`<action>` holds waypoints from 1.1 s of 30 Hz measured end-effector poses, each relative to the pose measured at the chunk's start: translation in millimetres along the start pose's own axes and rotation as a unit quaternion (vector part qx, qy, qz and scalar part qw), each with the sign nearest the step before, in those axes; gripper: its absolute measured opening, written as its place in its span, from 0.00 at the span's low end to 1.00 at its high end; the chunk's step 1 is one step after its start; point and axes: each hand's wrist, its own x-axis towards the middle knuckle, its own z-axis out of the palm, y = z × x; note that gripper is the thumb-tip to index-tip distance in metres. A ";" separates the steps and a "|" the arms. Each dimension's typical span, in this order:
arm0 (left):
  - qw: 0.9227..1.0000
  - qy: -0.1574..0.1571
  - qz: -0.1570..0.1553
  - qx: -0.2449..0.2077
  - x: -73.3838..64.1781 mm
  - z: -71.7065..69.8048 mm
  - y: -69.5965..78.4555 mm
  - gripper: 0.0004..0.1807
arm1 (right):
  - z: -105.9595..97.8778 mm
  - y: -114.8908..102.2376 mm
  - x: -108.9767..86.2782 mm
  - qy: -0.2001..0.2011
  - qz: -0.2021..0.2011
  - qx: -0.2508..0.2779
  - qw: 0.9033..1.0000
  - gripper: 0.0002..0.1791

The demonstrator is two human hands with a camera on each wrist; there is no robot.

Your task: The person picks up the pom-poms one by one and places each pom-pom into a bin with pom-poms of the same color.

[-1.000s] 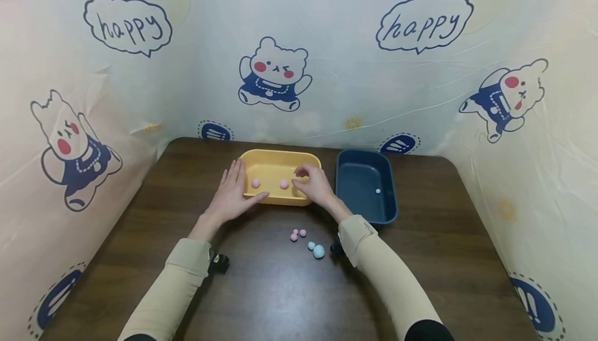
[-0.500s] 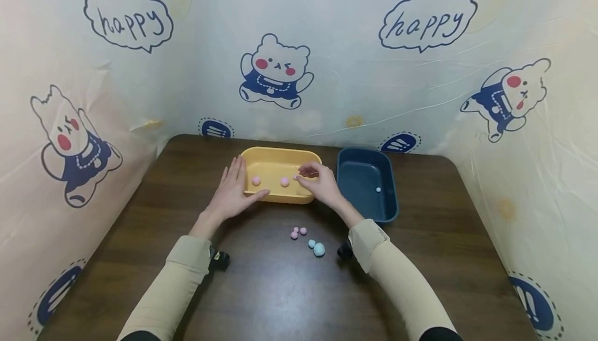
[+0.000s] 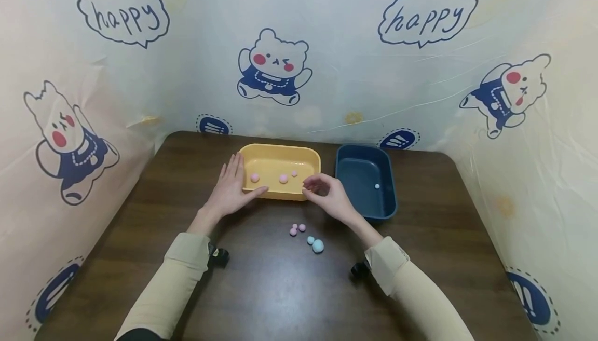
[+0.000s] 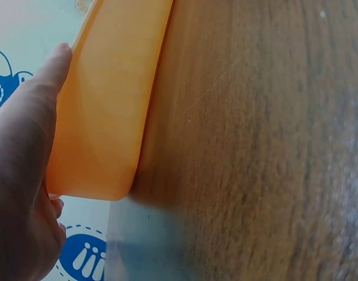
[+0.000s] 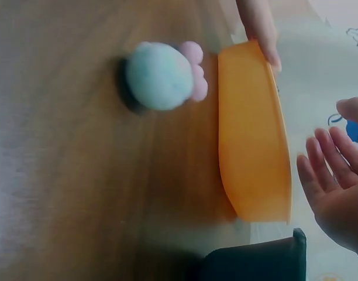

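Observation:
My left hand (image 3: pixel 227 188) rests against the left end of the yellow tray (image 3: pixel 280 195), fingers straight, thumb along the front rim. In the left wrist view the thumb lies along the rim of the tray's orange-looking wall (image 4: pixel 106 117). My right hand (image 3: pixel 330 195) is at the tray's right front corner, fingers loosely bent, with a gap between thumb and fingertips and nothing held. Inside the tray lie three pink balls: one at left (image 3: pixel 254 177), one near the middle (image 3: pixel 283 178) and a smaller one (image 3: pixel 294 173).
To the right stands a dark blue tray (image 3: pixel 390 203) with one small pale ball (image 3: pixel 377 186) in it. Nearer on the brown table (image 3: pixel 261 289), three small pink balls (image 3: pixel 293 232) cluster beside two light blue balls (image 3: pixel 318 246). A printed cloth (image 3: pixel 345 71) hangs behind the table.
My right hand has let go of the small pink ball, which now lies in the yellow tray, and has drawn back right and nearer. The left hand keeps its place.

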 end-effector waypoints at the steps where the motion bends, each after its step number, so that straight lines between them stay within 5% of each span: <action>1: 1.000 0.001 0.000 0.000 0.2 -0.2 0.1 0.74 | -0.1 -0.4 -4.3 -0.004 0.001 0.002 1.000 0.14; 10: 1.000 -0.006 -0.004 -0.002 1.2 -1.1 0.6 0.74 | 2.8 5.7 -38.1 -0.027 0.022 0.008 0.999 0.15; 18: 1.000 -0.017 -0.008 -0.009 1.7 -2.6 -0.6 0.75 | 2.0 21.0 -48.9 -0.059 0.019 -0.015 0.998 0.18; 25: 1.000 -0.012 -0.007 -0.007 2.3 -1.4 -0.8 0.75 | 6.9 81.9 -45.1 -0.100 -0.015 -0.036 0.994 0.21; 33: 1.000 -0.013 -0.005 -0.012 2.7 -2.8 1.2 0.75 | 12.5 71.4 -45.7 -0.103 -0.073 -0.080 0.989 0.17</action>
